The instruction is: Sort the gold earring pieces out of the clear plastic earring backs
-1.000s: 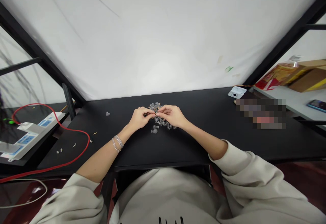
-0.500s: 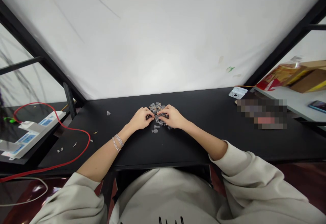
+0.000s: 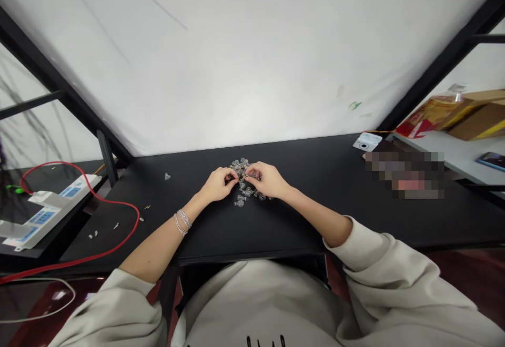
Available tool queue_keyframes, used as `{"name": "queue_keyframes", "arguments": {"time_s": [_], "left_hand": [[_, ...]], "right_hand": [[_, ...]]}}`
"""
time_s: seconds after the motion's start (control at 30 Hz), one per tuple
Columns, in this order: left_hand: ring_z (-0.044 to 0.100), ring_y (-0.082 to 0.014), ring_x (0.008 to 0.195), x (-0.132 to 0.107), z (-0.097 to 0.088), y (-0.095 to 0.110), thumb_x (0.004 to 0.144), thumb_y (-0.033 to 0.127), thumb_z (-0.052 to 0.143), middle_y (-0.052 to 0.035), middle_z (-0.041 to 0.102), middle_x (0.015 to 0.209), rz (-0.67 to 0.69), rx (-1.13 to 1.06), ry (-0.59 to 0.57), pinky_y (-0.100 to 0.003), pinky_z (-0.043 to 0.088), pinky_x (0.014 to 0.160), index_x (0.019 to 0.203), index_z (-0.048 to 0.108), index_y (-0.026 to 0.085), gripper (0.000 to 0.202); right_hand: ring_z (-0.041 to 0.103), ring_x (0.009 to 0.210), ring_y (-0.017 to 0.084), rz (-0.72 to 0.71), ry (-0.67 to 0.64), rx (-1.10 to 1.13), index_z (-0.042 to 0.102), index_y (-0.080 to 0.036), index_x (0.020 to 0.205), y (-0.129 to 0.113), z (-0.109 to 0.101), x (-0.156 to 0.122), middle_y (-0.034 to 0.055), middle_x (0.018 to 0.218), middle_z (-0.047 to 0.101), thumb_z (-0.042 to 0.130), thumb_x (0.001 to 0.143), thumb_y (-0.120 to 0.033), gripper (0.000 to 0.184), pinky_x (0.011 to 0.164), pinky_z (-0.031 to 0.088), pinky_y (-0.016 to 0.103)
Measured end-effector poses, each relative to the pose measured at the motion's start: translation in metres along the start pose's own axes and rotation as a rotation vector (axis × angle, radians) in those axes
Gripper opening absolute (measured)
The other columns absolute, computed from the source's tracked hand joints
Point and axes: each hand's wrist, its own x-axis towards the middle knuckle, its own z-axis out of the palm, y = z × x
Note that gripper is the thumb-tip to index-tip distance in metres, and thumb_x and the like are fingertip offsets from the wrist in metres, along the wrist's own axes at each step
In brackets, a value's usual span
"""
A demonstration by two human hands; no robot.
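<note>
The left hand [image 3: 216, 185] and the right hand [image 3: 268, 180] are reaching in over a pile of clear plastic pieces [image 3: 246, 192], with their fingertips [image 3: 237, 176] close together on top of it. Whether they are clamped on a piece is too small to tell. Bracelets [image 3: 181, 223] are circling the left wrist. The pile is lying on a black table [image 3: 300, 221], well back from its front edge [image 3: 252, 256] and well apart from its back edge [image 3: 252, 143]. A lone clear piece [image 3: 168, 176] is sitting well left of the pile. Farther left of the pile, a red cable [image 3: 138, 218] is curving near a white power strip [image 3: 51, 210]. Well right of the pile, a white camera [image 3: 367, 141] is sitting by the back edge.
</note>
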Motion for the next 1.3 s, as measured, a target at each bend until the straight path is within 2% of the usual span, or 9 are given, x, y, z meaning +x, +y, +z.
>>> {"name": "queue_keyframes", "arguments": {"time_s": [0.13, 0.27, 0.4, 0.6, 0.73, 0.93, 1.2, 1.3], "left_hand": [[0.059, -0.017, 0.071, 0.0003, 0.0004, 0.0004, 0.083, 0.018, 0.065, -0.0018, 0.067, 0.077, -0.001, -0.026, 0.067, -0.03, 0.048, 0.07, 0.086, 0.069, 0.02, 0.005], [0.058, -0.015, 0.071, 0.0001, 0.0009, 0.0013, 0.082, 0.017, 0.066, -0.0016, 0.069, 0.081, 0.056, -0.074, 0.121, -0.028, 0.048, 0.07, 0.085, 0.069, 0.02, 0.005], [0.058, -0.0131, 0.068, -0.0002, 0.0017, 0.0025, 0.083, 0.019, 0.068, -0.0017, 0.072, 0.085, 0.062, -0.138, 0.151, -0.026, 0.049, 0.068, 0.087, 0.071, 0.02, 0.005], [0.058, -0.0127, 0.066, -0.0007, 0.0031, 0.001, 0.082, 0.023, 0.072, -0.0016, 0.074, 0.086, 0.042, -0.177, 0.188, -0.027, 0.049, 0.067, 0.087, 0.072, 0.02, 0.005], [0.061, -0.0128, 0.067, -0.0005, 0.0032, 0.0012, 0.082, 0.024, 0.072, -0.0027, 0.075, 0.088, 0.028, -0.219, 0.206, -0.027, 0.051, 0.068, 0.088, 0.072, 0.019, 0.008], [0.068, -0.0153, 0.071, -0.0006, 0.0019, 0.0045, 0.082, 0.026, 0.071, -0.0051, 0.076, 0.086, 0.002, -0.353, 0.177, -0.027, 0.053, 0.067, 0.088, 0.071, 0.017, 0.011], [0.072, -0.0192, 0.074, 0.0009, 0.0025, 0.0038, 0.082, 0.035, 0.069, -0.0076, 0.075, 0.081, -0.048, -0.586, 0.09, -0.029, 0.054, 0.068, 0.093, 0.068, 0.014, 0.024], [0.07, -0.018, 0.069, 0.0016, 0.0018, 0.0022, 0.083, 0.04, 0.068, -0.007, 0.074, 0.076, -0.081, -0.598, 0.072, -0.027, 0.052, 0.064, 0.09, 0.068, 0.013, 0.027]], "right_hand": [[0.066, 0.078, 0.015, 0.058, 0.009, 0.163, 0.069, -0.017, 0.099, -0.0002, 0.0019, 0.001, 0.0052, 0.09, 0.071, 0.062, 0.084, -0.019, 0.016, 0.077, 0.054, 0.03], [0.07, 0.085, 0.016, 0.045, 0.022, 0.278, 0.069, -0.017, 0.107, 0.0022, 0.0053, 0.0011, 0.0074, 0.099, 0.072, 0.058, 0.085, -0.015, 0.024, 0.081, 0.057, 0.03], [0.072, 0.091, 0.017, 0.047, -0.027, 0.371, 0.069, -0.017, 0.1, 0.0046, 0.0072, 0.0014, 0.007, 0.1, 0.074, 0.06, 0.085, -0.016, 0.017, 0.086, 0.058, 0.03], [0.073, 0.086, 0.017, 0.082, -0.021, 0.469, 0.067, -0.016, 0.095, 0.0053, 0.0082, 0.0016, 0.0059, 0.093, 0.074, 0.062, 0.084, -0.019, 0.013, 0.081, 0.059, 0.029], [0.073, 0.085, 0.017, 0.085, -0.032, 0.445, 0.068, -0.016, 0.094, 0.0023, 0.006, 0.0013, 0.0053, 0.091, 0.074, 0.065, 0.082, -0.019, 0.013, 0.08, 0.059, 0.028], [0.073, 0.087, 0.018, 0.038, -0.012, 0.373, 0.072, -0.017, 0.094, 0.0033, 0.0048, 0.0016, 0.0058, 0.094, 0.075, 0.067, 0.081, -0.018, 0.014, 0.085, 0.058, 0.03], [0.073, 0.089, 0.02, 0.103, -0.073, 0.569, 0.071, -0.015, 0.094, 0.0077, 0.0073, 0.0032, 0.0073, 0.091, 0.075, 0.071, 0.078, -0.025, 0.018, 0.085, 0.058, 0.033], [0.073, 0.088, 0.02, 0.118, -0.083, 0.619, 0.07, -0.015, 0.094, 0.0069, 0.0064, 0.0029, 0.0078, 0.09, 0.075, 0.073, 0.076, -0.027, 0.022, 0.084, 0.058, 0.033]]}}
